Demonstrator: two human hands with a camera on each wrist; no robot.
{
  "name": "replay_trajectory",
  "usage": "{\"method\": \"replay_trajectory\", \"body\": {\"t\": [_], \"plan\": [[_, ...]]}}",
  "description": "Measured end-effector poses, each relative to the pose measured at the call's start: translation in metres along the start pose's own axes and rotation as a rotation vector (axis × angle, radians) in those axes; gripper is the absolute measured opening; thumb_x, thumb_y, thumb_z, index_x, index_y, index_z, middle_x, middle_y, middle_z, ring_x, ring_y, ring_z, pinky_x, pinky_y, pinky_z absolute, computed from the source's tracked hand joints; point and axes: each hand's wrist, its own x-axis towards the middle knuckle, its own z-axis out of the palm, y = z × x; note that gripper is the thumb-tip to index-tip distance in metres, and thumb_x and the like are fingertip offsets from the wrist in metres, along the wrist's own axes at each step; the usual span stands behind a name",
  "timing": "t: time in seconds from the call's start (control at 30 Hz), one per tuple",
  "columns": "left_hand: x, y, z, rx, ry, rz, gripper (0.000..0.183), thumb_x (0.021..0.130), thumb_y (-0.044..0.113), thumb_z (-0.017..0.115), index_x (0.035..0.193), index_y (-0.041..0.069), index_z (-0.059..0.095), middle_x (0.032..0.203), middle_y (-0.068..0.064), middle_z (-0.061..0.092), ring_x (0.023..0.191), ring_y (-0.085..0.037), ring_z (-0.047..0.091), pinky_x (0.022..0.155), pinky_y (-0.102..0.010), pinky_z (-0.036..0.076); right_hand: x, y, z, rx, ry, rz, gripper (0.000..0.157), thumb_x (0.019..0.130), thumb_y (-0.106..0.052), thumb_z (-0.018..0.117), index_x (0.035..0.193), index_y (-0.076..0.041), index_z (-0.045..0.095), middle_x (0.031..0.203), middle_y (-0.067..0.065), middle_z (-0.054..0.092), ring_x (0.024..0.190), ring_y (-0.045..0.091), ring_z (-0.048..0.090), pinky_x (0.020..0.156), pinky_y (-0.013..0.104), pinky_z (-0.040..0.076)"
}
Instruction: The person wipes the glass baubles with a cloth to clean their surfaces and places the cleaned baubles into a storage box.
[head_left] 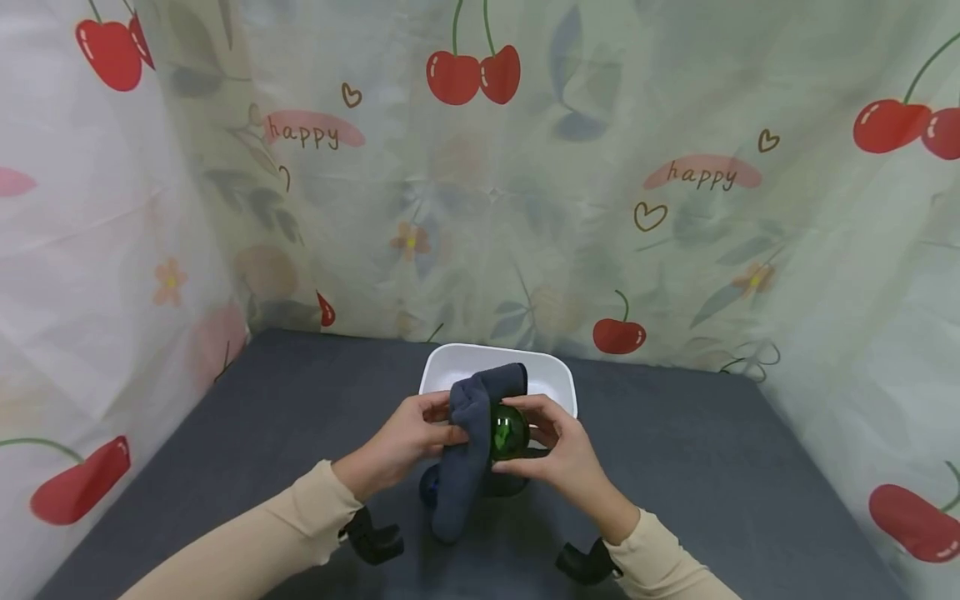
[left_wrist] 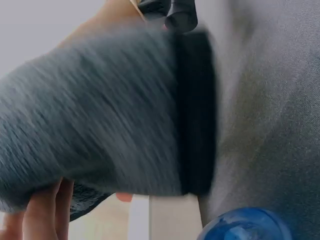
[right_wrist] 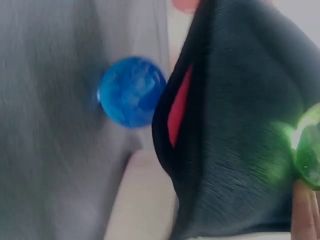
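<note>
My left hand pinches a dark grey-blue cloth that hangs down in folds. In my right hand a shiny green transparent ball is held between thumb and fingers, against the cloth's right side. The right wrist view shows the green ball touching the cloth, whose dark edge gapes around something red. The left wrist view has the cloth blurred across it, hiding most of the left hand.
A white tray stands behind the hands near the table's back edge. A blue transparent ball lies on the dark grey table, partly behind the cloth in the head view. Printed curtains enclose the table's back and sides.
</note>
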Motion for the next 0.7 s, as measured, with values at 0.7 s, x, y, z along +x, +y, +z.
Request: {"method": "replay_trajectory", "body": {"t": [0.7], "plan": [[0.0008,0.0060,0.0070,0.128,-0.001,0.035,0.050,0.087,0.011,0.069,0.132,-0.004,0.054,0.119,-0.017,0.063,0.097,-0.014,0.066,0.081,-0.034,0.056,0.0022,-0.0035,-0.0003,-0.266,0.072,-0.126,0.072,0.059,-0.009,0.092,0.123,-0.016,0.060,0.118,0.001,0.059,0.107,0.013,0.059,0.080,0.027,0.057]]}}
